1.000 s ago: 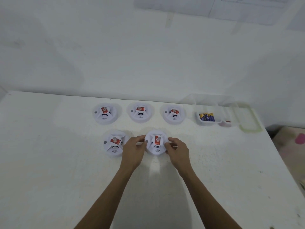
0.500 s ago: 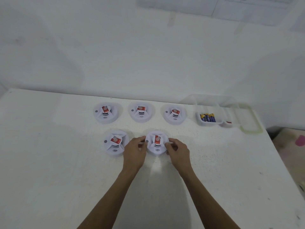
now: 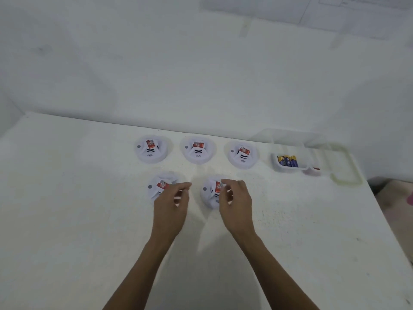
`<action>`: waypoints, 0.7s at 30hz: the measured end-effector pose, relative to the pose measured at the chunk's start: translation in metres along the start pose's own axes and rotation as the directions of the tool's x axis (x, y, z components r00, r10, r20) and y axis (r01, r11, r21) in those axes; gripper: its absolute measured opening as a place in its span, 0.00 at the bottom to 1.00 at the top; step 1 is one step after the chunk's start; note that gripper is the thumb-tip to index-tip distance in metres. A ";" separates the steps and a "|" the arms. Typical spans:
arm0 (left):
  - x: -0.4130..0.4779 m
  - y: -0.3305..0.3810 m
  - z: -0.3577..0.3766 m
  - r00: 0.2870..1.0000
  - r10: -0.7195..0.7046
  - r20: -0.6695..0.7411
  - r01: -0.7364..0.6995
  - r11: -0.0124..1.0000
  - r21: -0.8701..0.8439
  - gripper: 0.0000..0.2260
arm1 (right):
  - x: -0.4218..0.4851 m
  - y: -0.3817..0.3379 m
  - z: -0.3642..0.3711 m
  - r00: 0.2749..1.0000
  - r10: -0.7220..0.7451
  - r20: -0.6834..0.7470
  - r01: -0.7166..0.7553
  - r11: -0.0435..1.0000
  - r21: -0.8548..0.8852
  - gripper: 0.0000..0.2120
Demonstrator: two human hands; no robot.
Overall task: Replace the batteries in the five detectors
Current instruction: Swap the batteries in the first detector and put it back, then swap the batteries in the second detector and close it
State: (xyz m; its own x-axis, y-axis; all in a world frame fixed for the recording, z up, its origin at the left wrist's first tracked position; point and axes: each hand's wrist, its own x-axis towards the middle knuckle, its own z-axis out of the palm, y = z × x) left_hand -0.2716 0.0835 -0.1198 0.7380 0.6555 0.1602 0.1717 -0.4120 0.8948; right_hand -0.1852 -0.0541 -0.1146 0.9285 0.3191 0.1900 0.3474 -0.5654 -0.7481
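- Your left hand (image 3: 171, 206) hovers loosely curled, holding nothing.
- Your right hand (image 3: 237, 203) fingers the near-right detector (image 3: 208, 194), its red label (image 3: 218, 188) running near-to-far; whether it grips is unclear.

Table (image 3: 67, 220) open along near edge and left side — far strip crowded.
Five detectors (image 3: 197, 151) in two rows, battery tub (image 3: 290, 170) by the far right corner.
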 end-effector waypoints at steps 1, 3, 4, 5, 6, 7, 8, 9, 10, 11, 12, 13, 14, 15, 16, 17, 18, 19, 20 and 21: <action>0.002 -0.001 -0.006 0.999 0.005 -0.043 -0.005 1.000 -0.004 0.09 | -0.001 -0.005 0.003 0.998 -0.067 0.014 0.067 0.997 0.030 0.09; 0.008 -0.005 -0.018 0.993 0.034 -0.109 -0.033 0.999 0.005 0.09 | -0.001 -0.017 0.009 0.989 -0.130 0.065 0.125 0.988 0.088 0.08; 0.010 -0.007 -0.023 0.991 0.032 -0.132 -0.032 0.999 0.004 0.09 | -0.001 -0.024 0.012 0.987 -0.118 0.109 0.106 0.989 0.105 0.09; 0.013 -0.010 -0.028 0.989 0.009 -0.146 -0.009 1.000 0.000 0.09 | -0.001 -0.030 0.016 0.983 -0.090 0.160 0.072 0.991 0.114 0.09; 0.016 -0.013 -0.032 0.987 -0.019 -0.159 0.019 1.000 -0.003 0.09 | 0.000 -0.035 0.020 0.975 -0.058 0.213 0.033 0.992 0.119 0.10; 0.019 -0.017 -0.035 0.985 -0.044 -0.169 0.045 0.999 0.002 0.09 | 0.002 -0.039 0.024 0.964 -0.028 0.263 -0.004 0.993 0.119 0.11; 0.020 -0.020 -0.037 0.983 -0.057 -0.174 0.062 0.998 0.022 0.09 | 0.004 -0.043 0.027 0.951 -0.003 0.310 -0.036 0.992 0.120 0.12; 0.022 -0.023 -0.039 0.982 -0.058 -0.177 0.069 0.996 0.056 0.09 | 0.006 -0.048 0.030 0.936 0.016 0.353 -0.064 0.990 0.125 0.13; 0.024 -0.026 -0.040 0.983 -0.064 -0.174 0.080 0.993 0.091 0.09 | 0.007 -0.052 0.033 0.920 0.039 0.389 -0.095 0.988 0.125 0.15; 0.025 -0.027 -0.041 0.983 -0.090 -0.157 0.109 0.987 0.121 0.11 | 0.008 -0.055 0.035 0.903 0.064 0.425 -0.123 0.986 0.114 0.16; 0.026 -0.030 -0.041 0.981 -0.137 -0.136 0.156 0.977 0.144 0.12 | 0.009 -0.058 0.039 0.883 0.093 0.460 -0.147 0.986 0.084 0.17; 0.028 -0.033 -0.041 0.975 -0.200 -0.102 0.214 0.963 0.160 0.14 | 0.010 -0.061 0.043 0.864 0.123 0.488 -0.165 0.985 0.043 0.17; 0.029 -0.036 -0.040 0.965 -0.256 -0.061 0.263 0.948 0.178 0.16 | 0.011 -0.063 0.048 0.849 0.153 0.506 -0.179 0.984 0.002 0.15; 0.029 -0.039 -0.040 0.958 -0.287 -0.022 0.286 0.938 0.195 0.18 | 0.011 -0.065 0.051 0.840 0.180 0.511 -0.192 0.981 -0.030 0.12; 0.028 -0.041 -0.039 0.953 -0.301 0.010 0.293 0.932 0.212 0.20 | 0.011 -0.067 0.054 0.834 0.202 0.513 -0.206 0.977 -0.049 0.10; 0.026 -0.042 -0.038 0.950 -0.311 0.018 0.299 0.928 0.221 0.20 | 0.010 -0.068 0.056 0.831 0.217 0.512 -0.220 0.974 -0.055 0.09; 0.025 -0.040 -0.037 0.947 -0.321 0.008 0.312 0.926 0.212 0.19 | 0.010 -0.069 0.057 0.829 0.226 0.511 -0.233 0.971 -0.051 0.09; 0.024 -0.038 -0.035 0.945 -0.327 -0.012 0.322 0.925 0.199 0.17 | 0.009 -0.070 0.057 0.830 0.233 0.508 -0.244 0.969 -0.045 0.09; 0.023 -0.036 -0.035 0.943 -0.332 -0.030 0.332 0.925 0.183 0.17 | 0.009 -0.071 0.057 0.828 0.243 0.506 -0.262 0.964 -0.035 0.09; 0.022 -0.032 -0.034 0.942 -0.332 -0.046 0.335 0.926 0.176 0.17 | 0.008 -0.071 0.057 0.826 0.251 0.504 -0.283 0.959 -0.014 0.10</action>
State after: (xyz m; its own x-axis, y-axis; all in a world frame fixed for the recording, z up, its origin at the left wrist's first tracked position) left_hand -0.2831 0.1324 -0.1306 0.6079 0.7838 -0.1271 0.5209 -0.2728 0.8089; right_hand -0.2097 0.0320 -0.0959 0.7883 0.5049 -0.3516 0.0722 -0.6434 -0.7621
